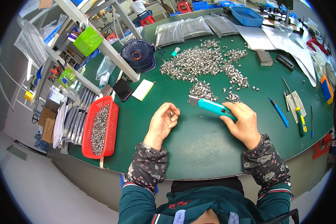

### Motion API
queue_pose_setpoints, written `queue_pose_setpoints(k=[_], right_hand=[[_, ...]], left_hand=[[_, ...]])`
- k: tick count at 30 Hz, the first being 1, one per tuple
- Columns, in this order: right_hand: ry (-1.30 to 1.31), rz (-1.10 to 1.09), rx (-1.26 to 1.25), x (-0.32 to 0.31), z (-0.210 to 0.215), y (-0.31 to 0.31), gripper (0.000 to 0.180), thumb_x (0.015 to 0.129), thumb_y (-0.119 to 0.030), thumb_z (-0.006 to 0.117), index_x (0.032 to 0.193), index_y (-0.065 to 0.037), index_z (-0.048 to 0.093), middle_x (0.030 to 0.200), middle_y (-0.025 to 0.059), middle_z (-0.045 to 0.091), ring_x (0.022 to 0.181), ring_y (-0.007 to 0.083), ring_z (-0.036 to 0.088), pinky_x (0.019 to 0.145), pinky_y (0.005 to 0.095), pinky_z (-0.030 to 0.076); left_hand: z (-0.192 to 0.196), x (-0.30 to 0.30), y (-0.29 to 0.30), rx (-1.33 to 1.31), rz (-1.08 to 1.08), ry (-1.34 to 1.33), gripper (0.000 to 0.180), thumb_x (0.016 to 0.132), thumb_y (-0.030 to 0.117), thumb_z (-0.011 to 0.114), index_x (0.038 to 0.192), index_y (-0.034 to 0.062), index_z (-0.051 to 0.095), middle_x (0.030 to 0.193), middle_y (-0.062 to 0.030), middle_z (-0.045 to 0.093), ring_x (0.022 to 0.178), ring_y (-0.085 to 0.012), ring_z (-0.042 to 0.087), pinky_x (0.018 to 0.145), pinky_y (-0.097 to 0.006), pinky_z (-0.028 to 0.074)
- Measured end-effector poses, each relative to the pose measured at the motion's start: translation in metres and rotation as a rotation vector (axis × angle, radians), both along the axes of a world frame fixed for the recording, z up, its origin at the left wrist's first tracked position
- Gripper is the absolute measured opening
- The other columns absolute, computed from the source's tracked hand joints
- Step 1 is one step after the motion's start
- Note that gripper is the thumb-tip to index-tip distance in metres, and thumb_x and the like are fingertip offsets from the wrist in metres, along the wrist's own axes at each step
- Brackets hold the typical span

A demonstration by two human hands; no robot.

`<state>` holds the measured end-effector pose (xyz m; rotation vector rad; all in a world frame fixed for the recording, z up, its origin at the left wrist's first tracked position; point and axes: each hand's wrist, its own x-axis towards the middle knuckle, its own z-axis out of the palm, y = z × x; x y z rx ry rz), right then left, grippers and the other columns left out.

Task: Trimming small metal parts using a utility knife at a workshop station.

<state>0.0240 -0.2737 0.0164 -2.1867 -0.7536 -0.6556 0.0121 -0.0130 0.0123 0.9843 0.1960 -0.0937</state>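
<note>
My right hand [243,122] grips a turquoise utility knife [215,107] with its blade out, pointing left toward the small pile of metal rings. My left hand [163,121] is closed, thumb and fingers pinched around a small metal ring [171,114], mostly covered by the fingers. Beyond both hands spreads a large heap of small shiny metal rings [198,61], with smaller clusters nearer to me. A red plastic basket [116,123] holding many more such rings stands left of my left hand. All this is on a green tabletop [198,149].
At the left are a dark fan [138,55], a phone [122,90] and a notepad [143,90]. A screwdriver [300,121], a blue pen-like tool [279,112] and a grey block [264,58] lie at the right. Bagged parts [196,28] and a blue tray [247,16] line the back.
</note>
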Motion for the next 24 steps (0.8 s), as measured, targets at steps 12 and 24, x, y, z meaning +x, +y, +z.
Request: queue_pose_setpoints(k=[12,24], right_hand=[[-0.008,0.004,0.090,0.000,-0.003,0.002,0.031,0.068,-0.013,0.071,0.096,-0.009,0.060,0.070,0.0066,0.053,0.066,0.0251,0.055,0.056,0.0363,0.045],[0.273,0.160,0.093,-0.002,-0.010,0.004,0.028,0.074,-0.020,0.067,0.098,-0.007,0.061,0.072,0.0104,0.058,0.066,0.0290,0.057,0.058,0.0384,0.045]], left_hand=[[-0.022,0.061,-0.017,1.686,0.008,-0.223,0.017,0.072,0.011,0.066,0.087,0.0038,0.062,0.072,-0.0106,0.060,0.067,-0.0218,0.061,0.065,-0.035,0.047],[-0.009,-0.011,-0.001,-0.188,-0.153,-0.058,0.008,0.089,0.008,0.049,0.096,0.0040,0.051,0.083,-0.0072,0.053,0.058,-0.0084,0.042,0.040,-0.018,0.030]])
